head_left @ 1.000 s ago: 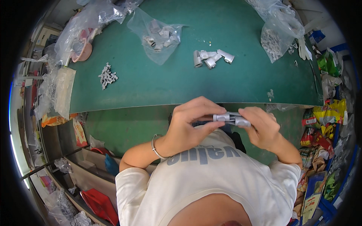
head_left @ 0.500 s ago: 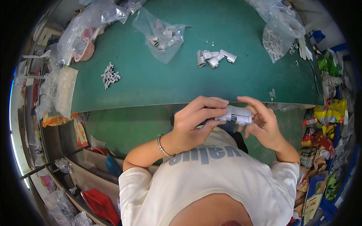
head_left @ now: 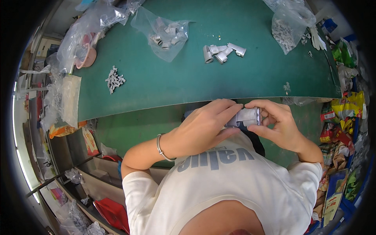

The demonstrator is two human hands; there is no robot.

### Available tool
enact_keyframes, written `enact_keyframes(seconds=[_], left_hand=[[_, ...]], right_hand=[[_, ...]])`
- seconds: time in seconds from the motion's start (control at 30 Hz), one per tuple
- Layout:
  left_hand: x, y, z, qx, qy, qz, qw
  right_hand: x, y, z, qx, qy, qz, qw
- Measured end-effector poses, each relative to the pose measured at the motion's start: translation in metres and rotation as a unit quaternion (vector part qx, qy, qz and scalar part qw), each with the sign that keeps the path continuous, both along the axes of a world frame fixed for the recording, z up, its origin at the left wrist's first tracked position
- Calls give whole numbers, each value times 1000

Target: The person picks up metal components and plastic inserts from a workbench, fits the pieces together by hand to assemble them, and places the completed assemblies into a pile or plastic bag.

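Observation:
A silvery-grey cylindrical fitting (head_left: 246,116) with a cut-out in its side lies between my two hands, just off the near edge of the table. My left hand (head_left: 213,123) is closed round its left end, and the back of that hand hides much of the grip. At the other end my right hand (head_left: 276,123) pinches the rim between thumb and fingers. Further back on the green table (head_left: 168,86) lies a small group of similar silver fittings (head_left: 223,53). To the left of them is a pile of small grey parts (head_left: 114,80).
A clear plastic bag (head_left: 166,37) with more fittings lies at the back. Another bag (head_left: 282,33) of small grey parts is at the back right, beside a white glove (head_left: 316,39). A pink basket (head_left: 87,56) stands at the left edge. Coloured packets (head_left: 348,105) crowd the right side.
The fitting has been turned in my hands, showing a different side. My left hand has rolled over it, and my right fingers have closed from spread to a pinch on its end.

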State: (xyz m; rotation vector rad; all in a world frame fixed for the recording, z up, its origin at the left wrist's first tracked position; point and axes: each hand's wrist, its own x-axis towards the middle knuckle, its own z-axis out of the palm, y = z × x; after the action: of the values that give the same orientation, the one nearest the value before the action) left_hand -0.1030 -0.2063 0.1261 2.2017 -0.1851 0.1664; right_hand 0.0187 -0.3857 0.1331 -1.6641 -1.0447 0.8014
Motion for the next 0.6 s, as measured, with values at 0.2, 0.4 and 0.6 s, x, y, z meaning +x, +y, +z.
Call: enact_keyframes(seconds=[0.2, 0.4, 0.6], left_hand=[[7, 7, 6, -54, 116, -39, 991], [2, 6, -3, -461, 297, 31, 835], [-7, 1, -1, -256, 83, 51, 962]], right_hand=[[-4, -5, 7, 35, -92, 15, 995], [-4, -5, 6, 73, -156, -3, 985], [-3, -5, -3, 96, -200, -3, 975]])
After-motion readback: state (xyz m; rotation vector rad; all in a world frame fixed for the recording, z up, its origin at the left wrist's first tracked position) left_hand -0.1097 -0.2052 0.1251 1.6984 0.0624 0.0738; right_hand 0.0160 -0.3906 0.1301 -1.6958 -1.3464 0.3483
